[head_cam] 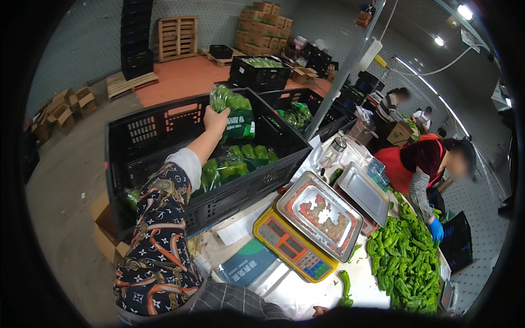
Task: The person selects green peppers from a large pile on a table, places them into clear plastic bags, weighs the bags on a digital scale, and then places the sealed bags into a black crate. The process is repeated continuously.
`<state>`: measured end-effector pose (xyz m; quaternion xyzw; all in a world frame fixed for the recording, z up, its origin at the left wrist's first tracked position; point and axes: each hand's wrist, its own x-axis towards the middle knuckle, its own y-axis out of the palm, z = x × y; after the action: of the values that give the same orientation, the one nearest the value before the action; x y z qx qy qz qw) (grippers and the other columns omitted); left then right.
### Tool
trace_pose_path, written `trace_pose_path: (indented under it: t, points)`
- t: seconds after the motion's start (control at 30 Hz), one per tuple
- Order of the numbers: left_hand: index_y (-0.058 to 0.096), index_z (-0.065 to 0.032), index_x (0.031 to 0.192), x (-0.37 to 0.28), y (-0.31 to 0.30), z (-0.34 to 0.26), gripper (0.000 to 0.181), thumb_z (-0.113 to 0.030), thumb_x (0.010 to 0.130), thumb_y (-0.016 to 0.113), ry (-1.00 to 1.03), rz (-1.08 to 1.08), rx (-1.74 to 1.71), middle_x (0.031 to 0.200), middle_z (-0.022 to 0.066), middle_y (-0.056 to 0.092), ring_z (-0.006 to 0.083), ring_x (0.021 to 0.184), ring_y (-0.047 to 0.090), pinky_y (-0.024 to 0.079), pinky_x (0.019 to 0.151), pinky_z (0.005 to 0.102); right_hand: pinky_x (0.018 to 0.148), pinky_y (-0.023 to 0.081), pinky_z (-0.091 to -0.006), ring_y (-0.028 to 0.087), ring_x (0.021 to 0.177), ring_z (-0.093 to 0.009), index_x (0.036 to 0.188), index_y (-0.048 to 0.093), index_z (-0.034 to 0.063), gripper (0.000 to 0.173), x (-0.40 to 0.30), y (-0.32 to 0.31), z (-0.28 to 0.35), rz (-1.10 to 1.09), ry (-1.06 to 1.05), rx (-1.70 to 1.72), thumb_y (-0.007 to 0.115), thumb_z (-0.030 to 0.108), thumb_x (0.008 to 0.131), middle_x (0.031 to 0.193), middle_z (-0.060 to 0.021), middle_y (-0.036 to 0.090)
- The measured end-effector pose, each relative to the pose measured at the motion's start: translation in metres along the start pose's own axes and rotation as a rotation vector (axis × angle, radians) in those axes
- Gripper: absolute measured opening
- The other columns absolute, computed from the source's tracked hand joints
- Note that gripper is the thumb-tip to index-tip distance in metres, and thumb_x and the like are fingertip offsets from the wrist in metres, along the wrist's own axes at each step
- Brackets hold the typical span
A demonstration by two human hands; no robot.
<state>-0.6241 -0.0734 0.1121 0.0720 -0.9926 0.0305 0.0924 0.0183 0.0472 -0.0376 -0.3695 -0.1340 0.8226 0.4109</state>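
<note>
My left hand grips a clear and green plastic bag of green peppers, held up over a large black plastic crate. Inside that crate lie more bagged green peppers. Only a few fingers of my right hand show at the bottom edge, by the table; whether they hold anything is hidden. A yellow digital scale with a metal tray stands on the table between the crate and a heap of loose green peppers. Flat printed plastic bags lie in front of the scale.
Across the table a person in a red apron reaches a blue-gloved hand to the heap. A second scale tray, a glass jar and a metal post stand beyond. More black crates are behind; cardboard boxes lie left.
</note>
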Motion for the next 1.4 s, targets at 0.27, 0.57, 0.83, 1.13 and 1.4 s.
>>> trace_pose_path:
  t: [0.27,0.57,0.83,1.13,1.4]
  points:
    - [0.044,0.0011,0.105,0.048,0.025,0.128,0.044,-0.035,0.083,0.052,-0.489,0.2,-0.213,0.086,0.0098,0.055,0.028,0.069,0.057,0.045,0.051,0.0451,0.061,0.043,-0.0271,0.053,0.066,-0.015,0.103,0.059,0.0028,0.029,0.003,0.012,-0.01,0.005,-0.033,0.088,0.05,0.026,0.087,0.078,-0.0061,0.06]
    - [0.033,-0.0106,0.126,0.018,-0.018,0.092,0.06,-0.018,0.073,0.061,0.392,0.035,1.025,0.12,0.0079,0.04,0.0314,0.11,0.04,0.044,0.082,0.0378,0.066,0.041,-0.0255,0.054,0.076,-0.014,0.115,0.052,0.0038,0.034,-0.082,0.0,0.086,-0.107,-0.033,-0.033,0.054,0.014,0.082,0.093,-0.0135,0.06]
    - [0.056,-0.0032,0.108,0.0,-0.006,0.06,0.049,-0.04,0.076,0.051,0.489,1.274,1.18,0.105,0.0186,0.057,0.0326,0.097,0.054,0.042,0.082,0.0422,0.069,0.044,-0.0326,0.055,0.075,-0.023,0.106,0.057,0.0005,0.037,-0.097,-0.057,-0.048,-0.528,-0.075,0.143,0.046,0.031,0.086,0.088,-0.0116,0.06]
    - [0.042,-0.0047,0.125,-0.061,-0.055,0.001,0.057,-0.036,0.078,0.051,0.623,1.382,0.957,0.12,0.0199,0.048,0.0332,0.11,0.046,0.036,0.093,0.0377,0.078,0.044,-0.0448,0.058,0.086,-0.034,0.094,0.061,-0.0019,0.049,-0.2,-0.075,-0.207,-1.138,0.222,-0.313,0.048,0.043,0.079,0.09,-0.0171,0.062]
    - [0.053,-0.0025,0.113,-0.067,-0.075,-0.023,0.048,-0.029,0.073,0.055,0.684,1.401,1.016,0.106,0.0169,0.057,0.0284,0.094,0.056,0.045,0.078,0.036,0.072,0.047,-0.0313,0.056,0.09,-0.023,0.101,0.055,-0.006,0.029,-0.113,-0.037,-0.129,-0.793,-0.331,0.112,0.06,0.002,0.073,0.098,-0.0165,0.057]
